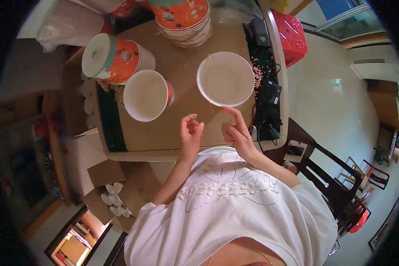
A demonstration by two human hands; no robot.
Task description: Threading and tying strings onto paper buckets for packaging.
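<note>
A white paper tub (pixel 226 80), seen from above with its wide mouth up, stands on the brown board in front of me. A thin pale strand (pixel 209 93) hangs across its rim and down toward me. My right hand (pixel 238 135) is just below this tub. Its index finger stretches to the near rim, while the other fingers curl in; I see nothing held. My left hand (pixel 191 135) hovers left of it, fingers loosely bent and thumb apart, with nothing visible in it. Farther left a second white tub (pixel 145 95) with an orange side stands tilted in view.
Stacked orange tubs (pixel 119 57) lie behind the left tub, and another orange stack (pixel 181 22) stands farther back. Along the table's right edge are a black device (pixel 269 92), cables and small pink-white bits. A red stool (pixel 289 37) and an open carton (pixel 106 190) flank the table.
</note>
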